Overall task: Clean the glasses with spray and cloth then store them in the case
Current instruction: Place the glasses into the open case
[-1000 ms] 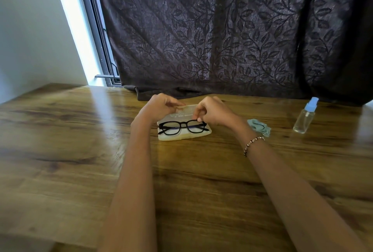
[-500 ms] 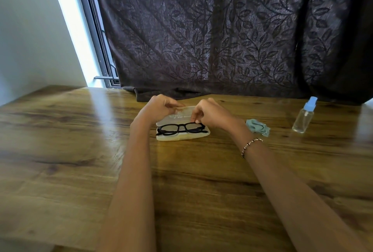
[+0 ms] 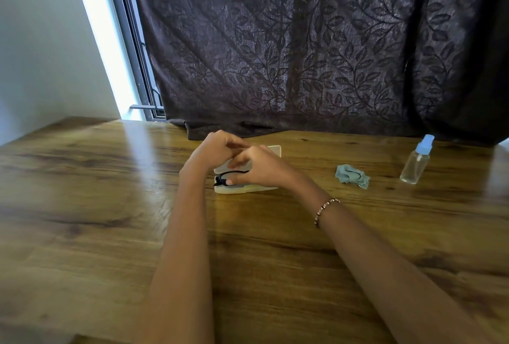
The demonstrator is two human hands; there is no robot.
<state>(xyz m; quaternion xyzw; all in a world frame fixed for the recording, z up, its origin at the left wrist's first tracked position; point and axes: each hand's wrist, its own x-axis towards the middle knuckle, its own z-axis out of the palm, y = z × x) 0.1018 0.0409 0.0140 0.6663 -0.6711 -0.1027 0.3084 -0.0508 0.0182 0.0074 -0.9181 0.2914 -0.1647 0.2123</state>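
A cream glasses case [image 3: 234,191] lies open mid-table, its translucent lid [image 3: 274,150] raised at the back. Black-framed glasses [image 3: 220,180] lie in the case; only their left end shows. My right hand [image 3: 257,168] reaches across the case and covers most of the glasses, fingers curled over the frame and thumb at its front. My left hand [image 3: 216,149] sits at the lid's back left corner with fingers curled on its edge. A crumpled teal cloth [image 3: 351,177] lies to the right of the case. The clear spray bottle [image 3: 416,163] with a blue cap stands further right.
The wooden table [image 3: 110,206] runs to a near edge at the bottom left. A dark leaf-patterned curtain [image 3: 303,54] hangs behind the table, its hem resting on the far edge. A window strip [image 3: 121,48] and white wall are at the left.
My right hand has slid left from the case's right end across the glasses, now hiding most of the frame. My left hand has stayed at the lid's left corner.
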